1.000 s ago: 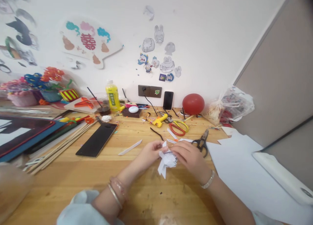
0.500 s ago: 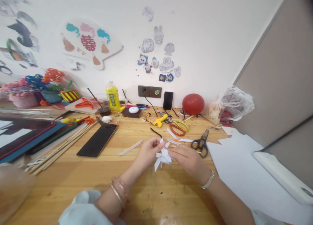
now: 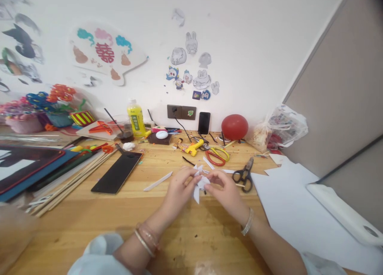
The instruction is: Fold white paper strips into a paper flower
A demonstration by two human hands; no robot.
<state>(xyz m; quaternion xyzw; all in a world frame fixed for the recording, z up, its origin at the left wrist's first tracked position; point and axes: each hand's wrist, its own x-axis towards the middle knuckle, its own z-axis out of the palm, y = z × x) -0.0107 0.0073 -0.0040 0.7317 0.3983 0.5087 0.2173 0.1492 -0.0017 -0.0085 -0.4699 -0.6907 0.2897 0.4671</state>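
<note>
A folded white paper piece (image 3: 203, 182) with pointed flaps is held between both hands above the wooden table (image 3: 119, 223). My left hand (image 3: 181, 187) pinches its left side, fingers closed on it. On the right side, my right hand (image 3: 225, 190) grips it between thumb and fingers. One long flap points down toward the table. White paper strips (image 3: 158, 181) lie to the left of the hands and behind them. Black-handled scissors (image 3: 244, 175) rest just to the right of my right hand.
A black tablet (image 3: 118, 173) and wooden sticks (image 3: 79, 177) lie at the left. Behind the hands are a yellow glue gun (image 3: 194, 147), red-and-yellow scissors (image 3: 216, 156), a red balloon (image 3: 235, 126) and a yellow bottle (image 3: 137, 118). Large white paper (image 3: 290, 203) covers the right side.
The paper piece has turned, with its long flap now pointing down. My right hand's fingers have curled from a flatter pose into a pinch on it. The view has shifted slightly.
</note>
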